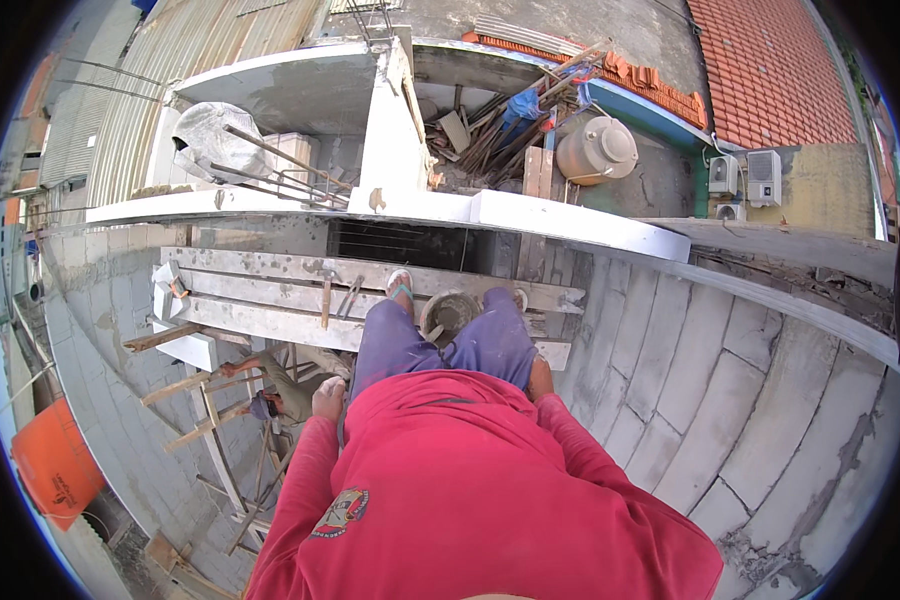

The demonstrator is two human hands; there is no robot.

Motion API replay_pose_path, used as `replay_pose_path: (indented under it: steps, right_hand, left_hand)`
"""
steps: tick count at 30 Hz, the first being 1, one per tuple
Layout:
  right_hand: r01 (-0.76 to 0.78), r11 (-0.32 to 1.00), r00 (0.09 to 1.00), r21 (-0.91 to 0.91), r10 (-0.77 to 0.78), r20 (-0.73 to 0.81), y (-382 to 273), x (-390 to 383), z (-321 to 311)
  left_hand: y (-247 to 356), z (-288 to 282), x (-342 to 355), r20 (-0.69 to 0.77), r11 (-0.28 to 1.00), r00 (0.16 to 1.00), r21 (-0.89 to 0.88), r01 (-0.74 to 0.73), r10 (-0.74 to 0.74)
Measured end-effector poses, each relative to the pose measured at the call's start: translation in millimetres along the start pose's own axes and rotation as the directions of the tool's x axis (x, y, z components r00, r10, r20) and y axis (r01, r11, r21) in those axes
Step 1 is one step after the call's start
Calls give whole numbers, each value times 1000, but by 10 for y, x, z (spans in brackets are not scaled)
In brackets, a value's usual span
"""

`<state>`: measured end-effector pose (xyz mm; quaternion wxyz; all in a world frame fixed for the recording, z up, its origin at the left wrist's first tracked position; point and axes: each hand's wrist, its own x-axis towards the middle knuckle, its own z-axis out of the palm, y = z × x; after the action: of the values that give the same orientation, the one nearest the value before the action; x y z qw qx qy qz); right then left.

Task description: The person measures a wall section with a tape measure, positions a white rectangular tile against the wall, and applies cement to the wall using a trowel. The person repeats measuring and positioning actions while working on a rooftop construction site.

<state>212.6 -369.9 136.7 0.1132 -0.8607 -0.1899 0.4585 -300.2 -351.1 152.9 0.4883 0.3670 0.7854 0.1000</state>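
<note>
Two hands come first, low at our sides: our left hand (pixel 328 398) shows as a loosely curled fist at the cuff of the red sleeve, at about nine o'clock from our waist, holding nothing that we can see; our right hand (pixel 541 380) is mostly hidden behind the thigh at three o'clock, and we cannot tell whether it is clenched or loose. Just beyond, at twelve o'clock between our knees in purple shorts, a round bucket (pixel 448 316) with grey mortar stands on the plank scaffold (pixel 260 290). At eleven o'clock from the bucket a hammer (pixel 326 300) lies on the planks, with a pair of pincers (pixel 350 296) just beside it. Below the planks, at nine o'clock, another person (pixel 280 398) crouches among wooden braces. To our right a wall of grey blocks (pixel 710 390) curves away. Farther off at twelve o'clock a white ledge (pixel 570 222) runs across, and beyond it a pile of timber (pixel 490 130) and a round tan tank (pixel 597 148).
</note>
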Motion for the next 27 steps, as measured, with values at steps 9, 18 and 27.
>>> replay_pose_path:
  steps: [9, 18, 27]
  right_hand:
    - [-159, 987, 986, 14, 158, 44, 66, -366, 499]
    - [-189, 981, 981, 34, 187, 52, -91, -157, 551]
    - [-175, 983, 983, 50, 172, 60, -330, 103, 586]
  left_hand:
    - [-388, -285, -728, 90, 926, 977, 346, 151, -193]
    - [-362, -229, -636, 36, 908, 980, 384, 168, -197]
    - [86, -221, -403, 36, 931, 989, 342, 125, -146]
